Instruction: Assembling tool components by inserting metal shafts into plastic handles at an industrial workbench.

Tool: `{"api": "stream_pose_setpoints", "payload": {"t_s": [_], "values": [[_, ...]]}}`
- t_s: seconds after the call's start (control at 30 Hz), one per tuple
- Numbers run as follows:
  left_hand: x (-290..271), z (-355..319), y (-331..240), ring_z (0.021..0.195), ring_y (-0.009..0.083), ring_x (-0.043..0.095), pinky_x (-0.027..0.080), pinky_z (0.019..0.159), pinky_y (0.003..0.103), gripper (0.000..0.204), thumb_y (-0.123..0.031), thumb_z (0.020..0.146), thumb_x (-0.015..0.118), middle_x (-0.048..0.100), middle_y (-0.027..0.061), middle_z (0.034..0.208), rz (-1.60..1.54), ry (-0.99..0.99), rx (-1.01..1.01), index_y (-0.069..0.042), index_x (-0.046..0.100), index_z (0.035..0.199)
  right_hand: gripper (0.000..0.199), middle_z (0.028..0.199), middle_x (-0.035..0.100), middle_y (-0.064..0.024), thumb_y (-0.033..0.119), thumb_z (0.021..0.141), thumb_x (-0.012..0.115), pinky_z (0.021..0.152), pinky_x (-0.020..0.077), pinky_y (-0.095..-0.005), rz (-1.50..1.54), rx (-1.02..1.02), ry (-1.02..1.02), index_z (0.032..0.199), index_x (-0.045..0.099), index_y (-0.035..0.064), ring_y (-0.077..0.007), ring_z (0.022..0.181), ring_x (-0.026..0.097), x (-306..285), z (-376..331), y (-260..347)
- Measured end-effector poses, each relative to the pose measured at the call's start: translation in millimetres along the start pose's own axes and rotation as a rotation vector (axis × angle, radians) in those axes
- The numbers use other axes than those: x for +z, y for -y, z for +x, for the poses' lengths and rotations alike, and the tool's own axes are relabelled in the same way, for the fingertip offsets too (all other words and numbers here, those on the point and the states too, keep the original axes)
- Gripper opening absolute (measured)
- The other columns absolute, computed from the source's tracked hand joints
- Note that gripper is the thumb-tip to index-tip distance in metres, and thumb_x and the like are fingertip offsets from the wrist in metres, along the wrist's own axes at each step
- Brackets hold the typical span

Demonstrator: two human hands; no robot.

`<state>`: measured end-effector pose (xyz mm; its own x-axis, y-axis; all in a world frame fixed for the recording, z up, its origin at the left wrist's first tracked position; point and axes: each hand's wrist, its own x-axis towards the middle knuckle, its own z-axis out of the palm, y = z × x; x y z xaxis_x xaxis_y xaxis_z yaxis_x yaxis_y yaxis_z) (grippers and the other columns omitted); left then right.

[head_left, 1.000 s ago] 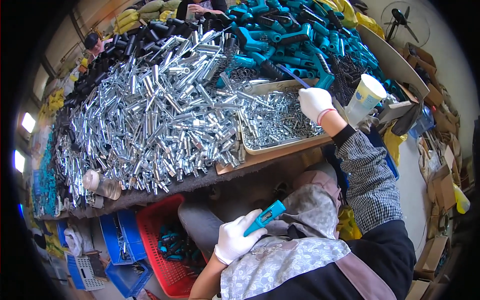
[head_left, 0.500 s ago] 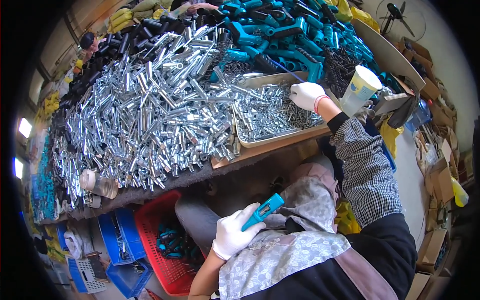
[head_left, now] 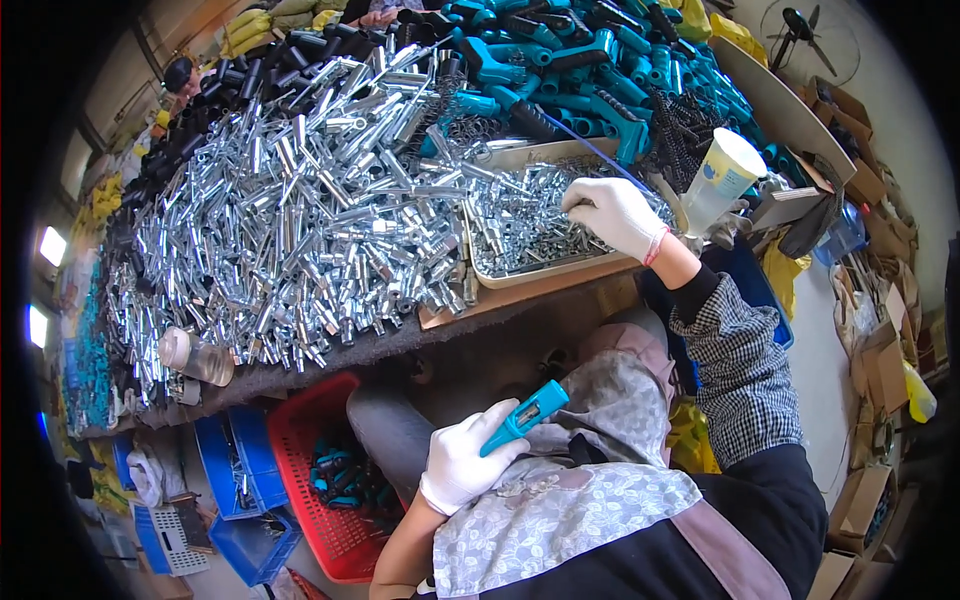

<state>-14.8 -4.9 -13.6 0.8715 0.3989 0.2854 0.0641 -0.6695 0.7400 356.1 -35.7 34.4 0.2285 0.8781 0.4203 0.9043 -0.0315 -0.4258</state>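
Observation:
My gloved left hand (head_left: pixel 462 465) is closed around a teal plastic handle (head_left: pixel 535 405) with a long slot in its side, held slantwise above my lap. Over the shallow tray (head_left: pixel 545 277) of small metal parts (head_left: pixel 520 215), my gloved right hand (head_left: pixel 620 217) has its thumb and fingers pinched together. Whatever sits between those fingertips is too small or hidden to make out. A thin blue rod (head_left: pixel 590 148) slants down behind the right hand. Left of the tray spreads a large heap of shiny metal tubes and sockets (head_left: pixel 290 230).
Teal pistol-shaped housings (head_left: pixel 600 110) and black tubes (head_left: pixel 250 80) pile up at the back. A plastic cup (head_left: pixel 722 175) stands right of the tray; a clear jar (head_left: pixel 198 358) lies at the left front edge. Below are a red basket (head_left: pixel 325 535) and blue bins (head_left: pixel 240 465). Another person sits across.
My right hand has lifted from the small parts and come slightly nearer and left, its fingers still pinched. The left hand keeps hold of the teal handle, almost unmoved.

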Motion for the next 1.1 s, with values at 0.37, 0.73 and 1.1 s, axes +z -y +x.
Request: {"api": "stream_pose_setpoints", "payload": {"t_s": [0.37,0.73,1.1], "values": [[-4,2,3,0.073,0.0358,0.070,0.056,0.065,0.039,0.051,-0.024,0.077,0.082,0.069,0.0180,0.085,0.022,-0.042,-0.002,-0.007,0.067,0.122,0.014,0.075,0.068,-0.0043,0.008,0.087,0.069,0.051,0.0474,-0.0227,0.326,0.380,-0.048,0.098,0.070,-0.0007,-0.0071,0.057,0.061,-22,-7,30],[0,-4,19,0.070,0.0317,0.069,0.055,0.062,0.039,0.047,-0.027,0.078,0.080,0.068,0.0127,0.081,0.134,-0.069,-0.017,-0.011,0.067,0.121,0.022,0.091,0.074,-0.0110,-0.003,0.087,0.060,0.060,0.0559,-0.0246,0.745,0.450,0.497,0.107,0.071,-0.0054,-0.0136,0.071,0.070,-23,-43,101],[-12,-9,17,0.071,0.0315,0.070,0.056,0.063,0.040,0.043,-0.032,0.079,0.076,0.069,0.0127,0.081,0.264,0.091,-0.080,-0.012,0.068,0.116,0.009,0.087,0.068,-0.0047,0.007,0.074,0.074,0.074,0.0529,-0.0370,0.378,-0.356,0.399,0.082,0.071,0.0098,-0.0262,0.084,0.065,42,-77,129]]}}
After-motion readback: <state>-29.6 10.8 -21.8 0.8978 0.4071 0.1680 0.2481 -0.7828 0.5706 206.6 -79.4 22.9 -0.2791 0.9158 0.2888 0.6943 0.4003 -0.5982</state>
